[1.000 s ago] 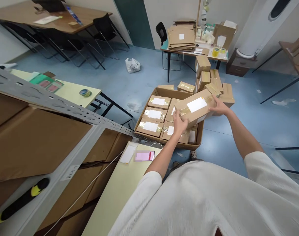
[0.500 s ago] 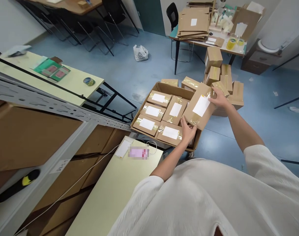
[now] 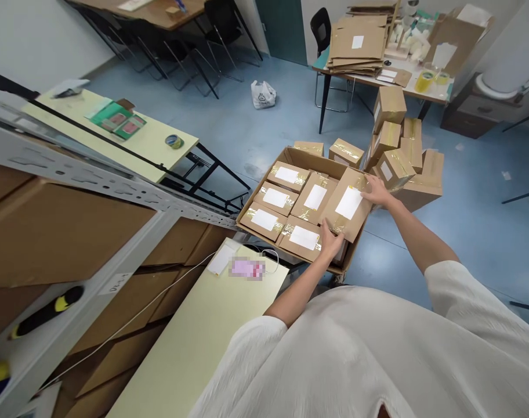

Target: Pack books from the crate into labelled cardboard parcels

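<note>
A taped cardboard box (image 3: 340,225) with a white label is held between my two hands at the right side of a large open carton (image 3: 247,232). My left hand (image 3: 331,241) grips its near end, while my right hand (image 3: 377,190) holds its far right edge. Several smaller taped boxes with white labels lie inside the carton, among them a labelled box (image 3: 286,225) beside my left hand and an upright-running box (image 3: 308,213) just left of the held one. What lies under the held box is mostly hidden.
Stacked boxes (image 3: 390,104) stand on the floor beyond the carton. A pale table (image 3: 195,331) lies at the near left, beside a metal shelf (image 3: 151,232) of cartons. Flattened cardboard (image 3: 355,52) and tape rolls (image 3: 424,81) rest on a back table. A plastic bag (image 3: 263,96) sits on the floor.
The held box has come down and slightly left, closer to level with the carton's right side. Both hands moved with it, still gripping. The camera view has shifted a little.
</note>
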A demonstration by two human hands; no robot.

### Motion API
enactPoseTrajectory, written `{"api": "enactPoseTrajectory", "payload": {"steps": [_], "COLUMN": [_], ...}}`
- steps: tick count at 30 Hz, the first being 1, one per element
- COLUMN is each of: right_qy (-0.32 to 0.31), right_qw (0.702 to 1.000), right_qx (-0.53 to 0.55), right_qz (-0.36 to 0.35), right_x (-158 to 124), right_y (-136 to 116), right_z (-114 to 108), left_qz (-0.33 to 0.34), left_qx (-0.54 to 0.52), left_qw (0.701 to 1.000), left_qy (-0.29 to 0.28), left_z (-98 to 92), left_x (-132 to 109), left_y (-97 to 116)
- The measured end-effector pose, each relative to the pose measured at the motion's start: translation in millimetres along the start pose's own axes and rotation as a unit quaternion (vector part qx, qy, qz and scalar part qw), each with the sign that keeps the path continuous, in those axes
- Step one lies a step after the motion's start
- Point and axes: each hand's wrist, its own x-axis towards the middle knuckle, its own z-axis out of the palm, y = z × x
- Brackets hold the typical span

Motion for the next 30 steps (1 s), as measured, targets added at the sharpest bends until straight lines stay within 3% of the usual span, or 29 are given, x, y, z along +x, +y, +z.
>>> {"api": "enactPoseTrajectory", "payload": {"steps": [4, 7, 11, 16, 20, 26, 30], "right_qy": [-0.071, -0.075, -0.068, -0.069, -0.077, -0.071, -0.094], "right_qw": [0.996, 0.996, 0.995, 0.993, 0.989, 0.989, 0.986], "right_qx": [-0.029, -0.037, -0.068, -0.089, -0.114, -0.11, -0.126], "right_qz": [0.032, 0.024, 0.007, 0.016, 0.062, 0.065, 0.048], "right_x": [10.5, 10.6, -1.3, -28.3, -33.8, -27.6, -49.8], "right_y": [-0.5, -1.7, -0.6, 1.8, -5.5, -25.0, -52.1], "right_z": [41.0, 64.9, 77.7, 82.0, 88.4, 102.1, 120.3], "left_qz": [-0.068, -0.041, 0.018, 0.077, 0.091, 0.109, 0.128], "left_qx": [-0.078, -0.042, 0.056, 0.199, 0.247, 0.235, 0.229], "left_qw": [0.995, 0.998, 0.998, 0.97, 0.945, 0.95, 0.954], "left_qy": [-0.009, 0.006, 0.0, -0.117, -0.195, -0.175, -0.143], "left_z": [6.9, 7.2, -0.7, -7.0, -9.3, -22.3, -40.7], "left_x": [4.4, 7.9, 15.0, 25.0, 30.4, 28.5, 15.5], "left_y": [-10.4, -19.8, -28.9, -35.7, -41.5, -42.5, -51.5]}}
